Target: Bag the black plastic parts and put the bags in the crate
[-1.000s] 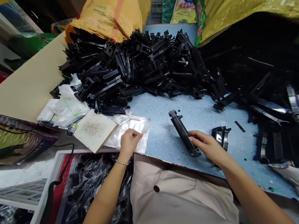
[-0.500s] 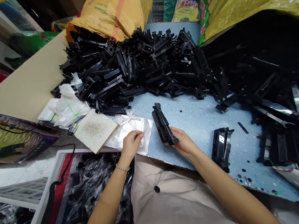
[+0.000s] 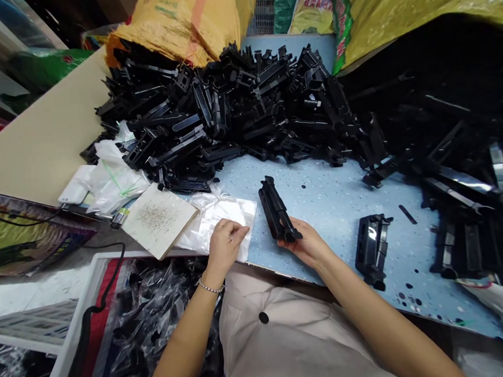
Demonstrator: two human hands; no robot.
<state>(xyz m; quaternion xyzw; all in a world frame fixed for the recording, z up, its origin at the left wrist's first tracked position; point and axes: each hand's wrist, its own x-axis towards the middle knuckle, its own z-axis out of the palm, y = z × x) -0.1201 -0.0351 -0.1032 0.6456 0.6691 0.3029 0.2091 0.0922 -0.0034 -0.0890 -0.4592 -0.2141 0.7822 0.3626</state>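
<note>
As right hand (image 3: 306, 245) holds bracket (image 3: 274, 210), table-edge (image 3: 279, 272) near

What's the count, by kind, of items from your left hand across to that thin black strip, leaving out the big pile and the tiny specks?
Black plastic parts: 2, one at the right hand, one lying to its right
Thin black strip: 1
Translucent plastic bag: 1, under the left hand
Total: 4

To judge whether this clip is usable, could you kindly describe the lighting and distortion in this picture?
Head view: the lens bows the blue table's edge; black plastic parts at right sink into shadow; glare lies on the clear bag.
</note>
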